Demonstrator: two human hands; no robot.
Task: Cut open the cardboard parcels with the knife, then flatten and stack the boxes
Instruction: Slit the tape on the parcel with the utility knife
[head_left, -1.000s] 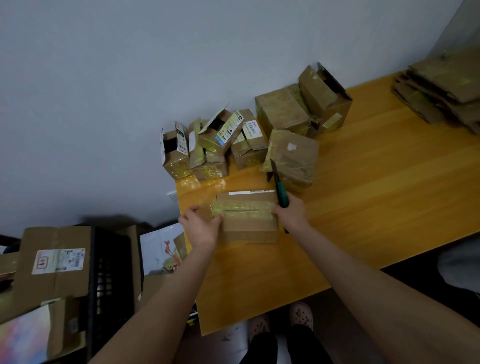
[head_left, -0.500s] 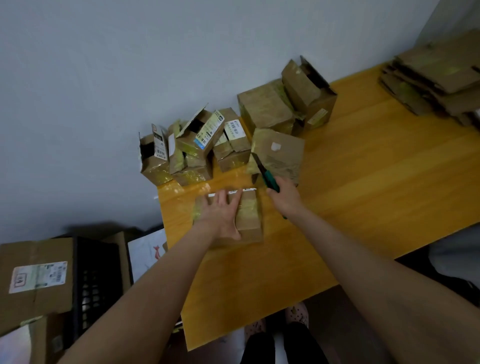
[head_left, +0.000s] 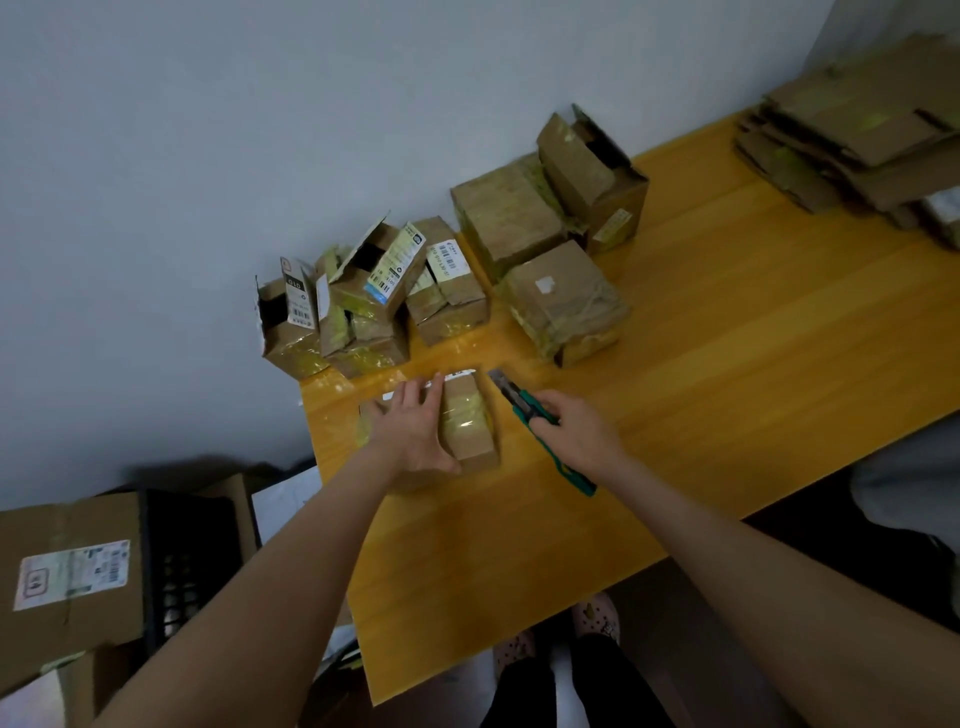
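The small brown cardboard parcel wrapped in yellowish tape (head_left: 470, 426) lies near the left front corner of the yellow wooden table (head_left: 727, 374). Its tape looks unbroken on the faces that show. The left hand (head_left: 413, 434) lies flat on top of it, fingers straight and spread, pressing it down. Just to its right, the right hand (head_left: 584, 431) has its fingers curled round the green-handled utility knife (head_left: 524, 410). The blade is out and points away toward the grey wall (head_left: 260, 130), near the parcel's far corner (whether the tip touches the cardboard cannot be told). This parcel seems about to be cut rather than already opened.

Behind it, against the wall, stands a cluster of taped brown boxes (head_left: 563, 301). Some of them look sealed. Others, such as the small open-flapped box (head_left: 288, 322) at the left end, are already opened but not flattened.

Well apart, at the table's far right end, lies a stack of flattened cardboard (head_left: 857, 135), so part of the job is plainly done. By this reckoning the work is somewhere in the middle: cutting, flattening and stacking all remain for the cluster.
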